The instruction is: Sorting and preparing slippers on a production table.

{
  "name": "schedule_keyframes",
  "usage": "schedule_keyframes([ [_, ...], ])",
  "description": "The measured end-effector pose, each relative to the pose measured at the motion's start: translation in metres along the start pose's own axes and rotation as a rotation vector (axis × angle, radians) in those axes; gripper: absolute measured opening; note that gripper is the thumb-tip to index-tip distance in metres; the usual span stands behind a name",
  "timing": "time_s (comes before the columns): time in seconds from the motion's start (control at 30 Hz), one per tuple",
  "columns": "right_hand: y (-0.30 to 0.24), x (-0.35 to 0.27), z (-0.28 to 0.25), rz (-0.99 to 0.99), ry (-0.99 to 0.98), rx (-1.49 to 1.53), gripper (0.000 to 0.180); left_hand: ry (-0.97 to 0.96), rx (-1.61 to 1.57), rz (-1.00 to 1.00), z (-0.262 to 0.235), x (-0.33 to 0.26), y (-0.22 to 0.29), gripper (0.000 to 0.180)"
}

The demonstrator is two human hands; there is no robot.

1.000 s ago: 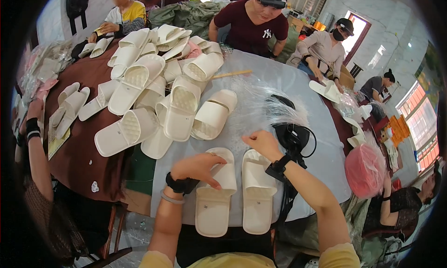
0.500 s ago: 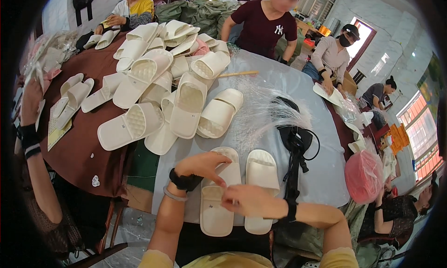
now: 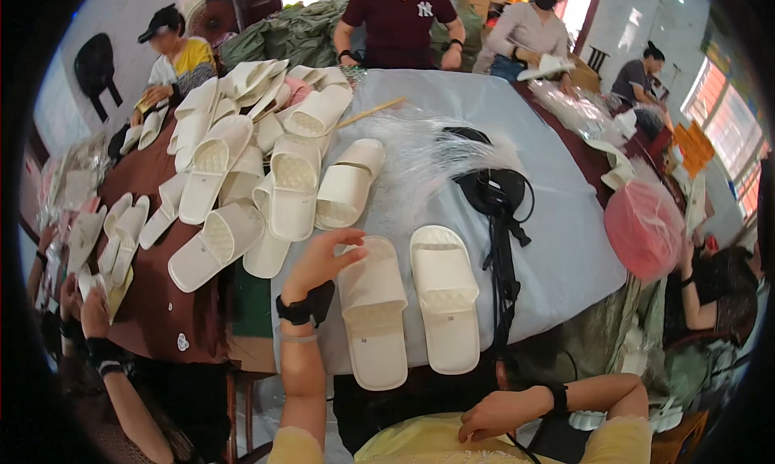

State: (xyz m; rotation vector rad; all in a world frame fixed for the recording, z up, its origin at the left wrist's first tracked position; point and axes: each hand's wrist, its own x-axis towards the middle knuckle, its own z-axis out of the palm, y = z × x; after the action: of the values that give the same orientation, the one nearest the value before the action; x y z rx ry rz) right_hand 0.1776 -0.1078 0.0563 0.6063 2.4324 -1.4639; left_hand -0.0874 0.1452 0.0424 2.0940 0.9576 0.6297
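Two off-white slippers lie side by side in front of me, toes pointing away: the left slipper (image 3: pixel 374 319) and the right slipper (image 3: pixel 444 303). My left hand (image 3: pixel 324 262) is at the strap side of the left slipper, its fingers curved and apart, with nothing held; whether a fingertip touches the slipper I cannot tell. Down by my yellow clothing, off the table edge, hangs my right hand (image 3: pixel 502 415). Its fingers are loosely bent and slightly apart, and I see nothing in them. Both wrists wear black bands.
A pile of off-white slippers (image 3: pixel 214 161) rises at the left. Clear plastic film (image 3: pixel 428 161), a wooden stick (image 3: pixel 371 112) and a black strapped device (image 3: pixel 494 191) lie beyond my slippers. A pink bundle in plastic (image 3: pixel 643 230) sits right. Several people work around the table.
My right hand has left the slippers and drawn back down toward my lap. My left hand has moved off the left slipper to its outer side. The right slipper now stands slightly further apart.
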Motion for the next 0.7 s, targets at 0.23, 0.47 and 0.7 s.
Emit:
schedule_keyframes([
  [0.23,0.004,-0.023,0.018,0.116,0.398,0.265,0.018,0.164,-0.048,-0.056,0.002,-0.081,0.077,0.018],
  [0.47,0.021,-0.037,0.028,0.066,0.812,1.160,0.017,0.617,-0.284,-0.602,0.041,-0.217,0.080,0.016],
  [0.7,0.028,-0.007,0.024,0.080,0.717,1.263,0.019,-0.192,-0.611,-0.707,0.095,-0.226,0.130,0.025],
])
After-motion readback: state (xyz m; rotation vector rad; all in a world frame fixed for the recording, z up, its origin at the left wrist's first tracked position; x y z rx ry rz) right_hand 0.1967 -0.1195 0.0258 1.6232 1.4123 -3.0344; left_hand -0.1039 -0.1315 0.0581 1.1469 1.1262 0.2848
